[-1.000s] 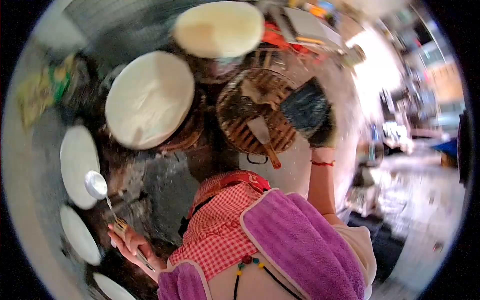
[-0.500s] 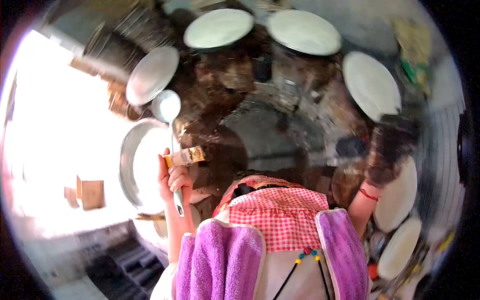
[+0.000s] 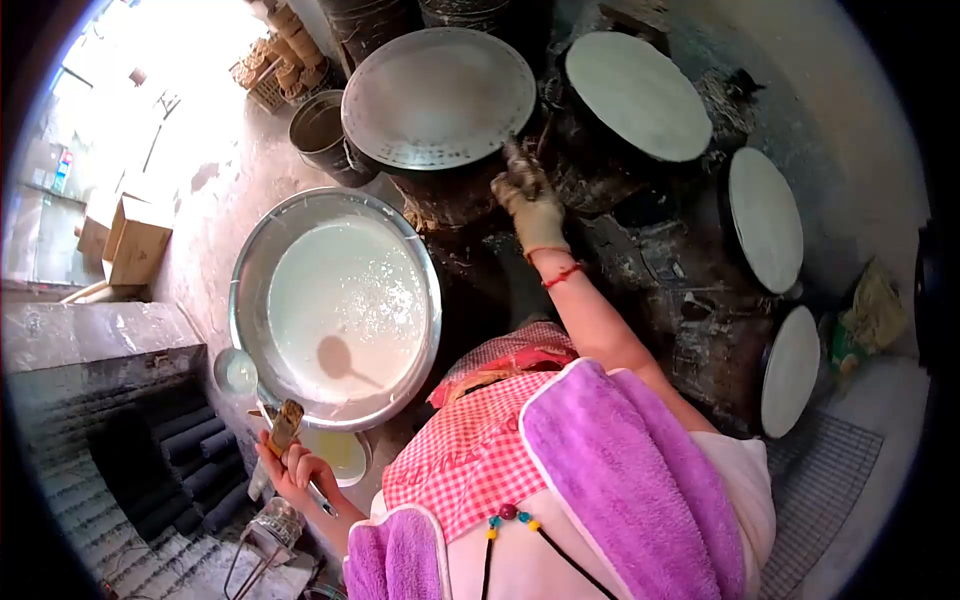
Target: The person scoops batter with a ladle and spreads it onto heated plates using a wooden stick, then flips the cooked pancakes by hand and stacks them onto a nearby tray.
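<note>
My left hand (image 3: pixel 295 472) is closed around the handles of a ladle (image 3: pixel 236 372) and a brush (image 3: pixel 287 424), beside a large metal basin (image 3: pixel 432 330) of white liquid (image 3: pixel 345 300). The ladle's bowl hangs just outside the basin's left rim. My right hand (image 3: pixel 532 205), in a dirty, worn glove, reaches forward to the right edge of a round griddle (image 3: pixel 440 98) with a bare grey surface. Its fingertips are dark and blurred there, and whether they hold anything is unclear.
Round griddles covered in white stand at the right: one (image 3: pixel 638 97) behind, one (image 3: pixel 766 220) farther round, one (image 3: pixel 790 372) nearest. A metal bucket (image 3: pixel 325 135) is behind the basin. Cardboard boxes (image 3: pixel 135 242) and stacked black rolls (image 3: pixel 185 460) lie left; a small bowl (image 3: pixel 342 456) sits below the basin.
The view has turned toward the basin and the bare griddle. My right hand has moved from the right side to that griddle's edge. My left hand still holds ladle and brush, now lower.
</note>
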Tool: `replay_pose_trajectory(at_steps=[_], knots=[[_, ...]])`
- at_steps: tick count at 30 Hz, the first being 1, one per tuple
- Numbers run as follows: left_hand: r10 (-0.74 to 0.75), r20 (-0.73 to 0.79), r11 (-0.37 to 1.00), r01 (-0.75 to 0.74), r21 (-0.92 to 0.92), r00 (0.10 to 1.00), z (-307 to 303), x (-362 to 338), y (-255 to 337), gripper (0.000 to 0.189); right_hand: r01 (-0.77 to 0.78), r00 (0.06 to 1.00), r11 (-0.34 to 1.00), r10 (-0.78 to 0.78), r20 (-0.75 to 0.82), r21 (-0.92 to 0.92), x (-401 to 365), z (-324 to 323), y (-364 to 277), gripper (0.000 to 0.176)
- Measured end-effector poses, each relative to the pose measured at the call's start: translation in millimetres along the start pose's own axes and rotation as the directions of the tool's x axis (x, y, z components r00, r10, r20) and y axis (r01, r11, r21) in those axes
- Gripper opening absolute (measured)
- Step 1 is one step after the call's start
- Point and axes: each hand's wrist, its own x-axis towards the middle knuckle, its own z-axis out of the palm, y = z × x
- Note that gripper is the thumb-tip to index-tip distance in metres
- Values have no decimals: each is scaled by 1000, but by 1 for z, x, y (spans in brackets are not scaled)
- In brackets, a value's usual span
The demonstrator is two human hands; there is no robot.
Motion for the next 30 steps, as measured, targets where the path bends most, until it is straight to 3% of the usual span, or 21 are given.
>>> replay_pose_trajectory(at_steps=[1, 2, 3, 5, 7, 8, 9, 10, 11, 12, 14, 15, 18, 19, 22, 25, 27, 29, 30], knots=[[14, -18, 1000, -14, -7, 1000, -1, 4, -1, 35, 93, 995, 969, -80, 62, -228, 14, 9, 11, 62], [49, -41, 999, -50, -21, 998, -2, 7, -4, 34, 313, 936, 719, -345, 72, -621, 16, 9, 21, 65], [90, -60, 995, -93, -38, 994, -3, 13, -11, 33, 325, 935, 714, -338, 101, -620, 26, 11, 21, 65], [180, -164, 965, -206, -162, 970, 4, 20, -31, 31, 389, 828, 430, -551, 105, -815, 51, 7, 27, 62], [428, -375, 898, -432, 78, 822, -37, 14, -21, 33, 491, 794, 221, -510, 329, -843, 155, -43, 98, 53], [335, -298, 908, -390, -152, 894, -7, 30, -46, 34, 548, 762, 120, -480, 435, -828, 208, -68, 133, 49], [422, -245, 889, -451, -79, 873, -2, 37, -62, 30, 97, 985, 843, -3, 175, -529, 218, -32, 20, 50], [403, -267, 884, -448, -133, 875, 4, 37, -73, 31, 49, 977, 788, 89, 192, -613, 278, -35, 28, 50], [370, -276, 880, -429, -203, 887, 6, 45, -82, 33, -36, 937, 905, 178, 300, -424, 351, -41, 61, 53], [375, -279, 874, -437, -211, 884, 6, 50, -90, 33, -28, 934, 903, 176, 310, -429, 382, -11, 50, 53], [482, -286, 835, -533, -139, 828, 10, 48, -108, 34, 308, 828, 621, 198, 525, -721, 419, 60, -4, 67], [481, -283, 832, -534, -151, 830, 13, 52, -116, 34, 410, 837, 452, 157, 523, -792, 443, 93, 9, 75], [505, -313, 785, -579, -221, 804, 38, 56, -138, 30, 682, 711, 178, 64, 700, -709, 400, 213, -17, 58], [516, -315, 778, -590, -216, 796, 34, 53, -137, 30, 728, 653, 140, 159, 741, -671, 372, 244, -34, 55], [486, -256, 830, -534, -164, 835, 21, 40, -128, 33, 909, 416, -12, 86, 905, -416, 269, 287, -30, 40], [451, -218, 850, -491, -189, 865, 14, 46, -110, 33, 983, 184, -6, 25, 983, -184, 155, 228, -51, 37], [426, -250, 863, -473, -175, 870, 7, 48, -94, 33, 992, 103, 90, -182, 978, -88, 105, 148, -39, 40], [411, -256, 875, -457, -158, 875, 10, 50, -85, 33, 963, 138, 256, -203, 969, -84, 83, 76, -43, 46], [486, -283, 855, -517, -40, 827, 9, 52, -79, 34, 947, 232, 270, -210, 950, -172, 78, 38, -40, 48]])
